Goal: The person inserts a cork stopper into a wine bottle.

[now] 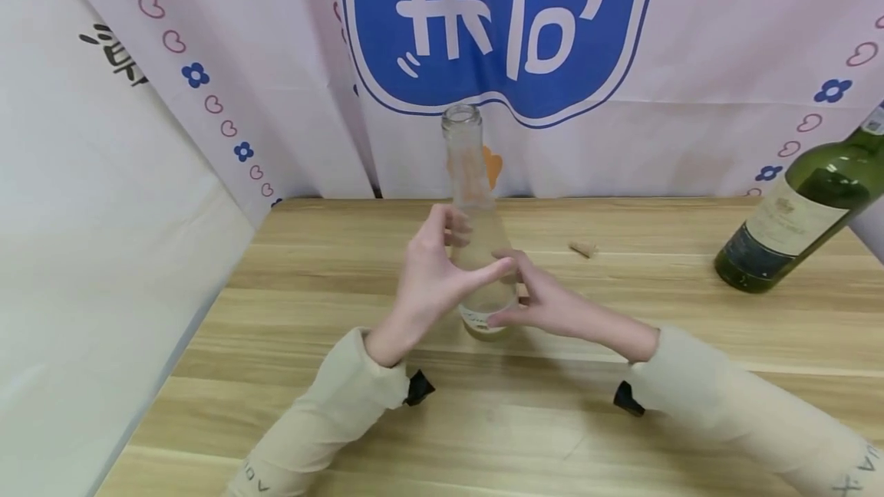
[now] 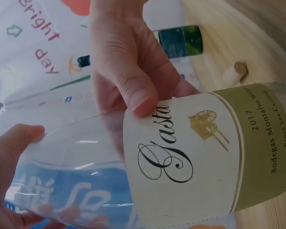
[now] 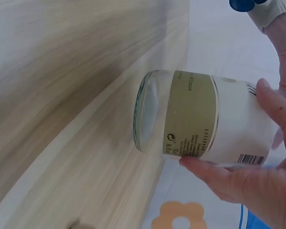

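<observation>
A clear glass wine bottle [image 1: 476, 167] is between my two hands, its open mouth up and tilted towards the cloth behind. My left hand [image 1: 431, 271] holds it round the upper body, thumb across the near side. Lower down, my right hand [image 1: 552, 305] grips the labelled part from the right. The cream and olive label [image 2: 181, 152] shows black script and a gold cart in the left wrist view. In the right wrist view the bare glass base [image 3: 150, 112] juts past the label; whether it touches the table I cannot tell.
A cork [image 1: 583, 248] lies on the wooden table [image 1: 311, 274] right of the bottle. Farther right stands a green wine bottle [image 1: 790, 228] with a pale label. Printed cloth [image 1: 276, 44] hangs along the table's back edge, and a white sheet [image 1: 83, 213] covers the left side.
</observation>
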`<state>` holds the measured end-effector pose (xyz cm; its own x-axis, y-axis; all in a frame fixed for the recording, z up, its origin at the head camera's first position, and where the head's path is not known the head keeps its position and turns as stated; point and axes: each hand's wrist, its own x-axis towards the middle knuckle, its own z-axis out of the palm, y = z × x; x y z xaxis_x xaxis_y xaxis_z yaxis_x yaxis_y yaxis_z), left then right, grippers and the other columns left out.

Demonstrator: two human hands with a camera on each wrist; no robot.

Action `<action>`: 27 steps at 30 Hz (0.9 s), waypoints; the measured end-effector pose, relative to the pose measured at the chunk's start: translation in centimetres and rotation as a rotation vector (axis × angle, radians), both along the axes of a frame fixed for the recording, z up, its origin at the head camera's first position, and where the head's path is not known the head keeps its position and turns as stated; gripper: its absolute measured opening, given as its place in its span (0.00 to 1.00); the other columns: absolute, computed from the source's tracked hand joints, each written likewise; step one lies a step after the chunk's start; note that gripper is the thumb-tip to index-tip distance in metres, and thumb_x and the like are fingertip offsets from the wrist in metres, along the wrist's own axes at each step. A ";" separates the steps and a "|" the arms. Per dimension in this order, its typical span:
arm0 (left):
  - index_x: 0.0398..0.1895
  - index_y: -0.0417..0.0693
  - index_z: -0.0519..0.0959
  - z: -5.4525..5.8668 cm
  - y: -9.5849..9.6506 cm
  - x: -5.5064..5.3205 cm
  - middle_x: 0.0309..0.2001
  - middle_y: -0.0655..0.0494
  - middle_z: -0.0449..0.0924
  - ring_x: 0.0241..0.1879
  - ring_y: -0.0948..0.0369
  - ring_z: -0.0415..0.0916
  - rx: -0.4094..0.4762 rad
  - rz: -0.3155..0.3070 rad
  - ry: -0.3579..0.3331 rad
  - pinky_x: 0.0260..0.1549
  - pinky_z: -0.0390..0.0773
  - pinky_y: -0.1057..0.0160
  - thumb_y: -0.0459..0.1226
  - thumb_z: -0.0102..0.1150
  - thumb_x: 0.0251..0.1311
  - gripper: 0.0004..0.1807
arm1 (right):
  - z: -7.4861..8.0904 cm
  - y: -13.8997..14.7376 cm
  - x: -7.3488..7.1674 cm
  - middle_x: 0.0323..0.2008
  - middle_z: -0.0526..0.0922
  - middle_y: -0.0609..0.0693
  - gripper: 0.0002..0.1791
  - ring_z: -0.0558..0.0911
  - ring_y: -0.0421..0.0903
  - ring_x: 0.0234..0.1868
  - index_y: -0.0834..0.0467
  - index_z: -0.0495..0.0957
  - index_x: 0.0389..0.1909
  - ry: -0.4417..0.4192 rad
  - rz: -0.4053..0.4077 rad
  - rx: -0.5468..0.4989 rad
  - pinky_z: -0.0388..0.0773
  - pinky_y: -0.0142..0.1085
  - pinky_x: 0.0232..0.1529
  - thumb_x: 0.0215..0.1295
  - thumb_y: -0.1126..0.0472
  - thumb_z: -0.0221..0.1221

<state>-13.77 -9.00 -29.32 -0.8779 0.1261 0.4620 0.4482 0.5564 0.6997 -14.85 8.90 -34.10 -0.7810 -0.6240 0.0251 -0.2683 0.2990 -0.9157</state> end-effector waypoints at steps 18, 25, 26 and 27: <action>0.42 0.47 0.65 -0.4 2.7 0.7 0.36 0.55 0.71 0.35 0.60 0.74 -0.196 0.049 0.018 0.24 0.71 0.68 0.56 0.70 0.37 0.35 | -1.0 2.5 -0.3 0.66 0.52 0.65 0.47 0.58 0.62 0.63 0.64 0.47 0.67 0.010 0.051 -0.011 0.65 0.54 0.54 0.52 0.62 0.66; 0.45 0.48 0.64 -0.7 2.7 1.0 0.37 0.57 0.71 0.33 0.62 0.72 -0.214 0.083 0.018 0.23 0.70 0.69 0.58 0.68 0.39 0.36 | 0.2 3.6 -1.4 0.62 0.60 0.67 0.45 0.63 0.63 0.61 0.71 0.56 0.62 0.187 0.092 0.170 0.64 0.53 0.56 0.46 0.60 0.68; 0.45 0.48 0.64 -0.8 2.7 1.0 0.37 0.57 0.71 0.32 0.62 0.71 -0.210 0.079 0.017 0.23 0.70 0.69 0.57 0.68 0.39 0.36 | 0.3 3.9 -1.7 0.61 0.62 0.67 0.44 0.65 0.63 0.60 0.71 0.58 0.61 0.234 0.096 0.209 0.61 0.55 0.57 0.46 0.59 0.69; 0.45 0.47 0.63 -0.9 2.7 1.0 0.37 0.56 0.70 0.33 0.62 0.70 -0.199 0.068 0.016 0.25 0.71 0.68 0.57 0.68 0.40 0.36 | 0.4 4.2 -1.9 0.59 0.65 0.67 0.42 0.67 0.63 0.58 0.71 0.61 0.59 0.279 0.099 0.249 0.62 0.56 0.57 0.45 0.59 0.69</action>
<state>-12.77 -6.26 -30.17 -0.8804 0.1570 0.4474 0.4148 0.7123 0.5663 -16.76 13.11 -33.66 -0.7015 -0.7095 0.0665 -0.5354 0.4632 -0.7062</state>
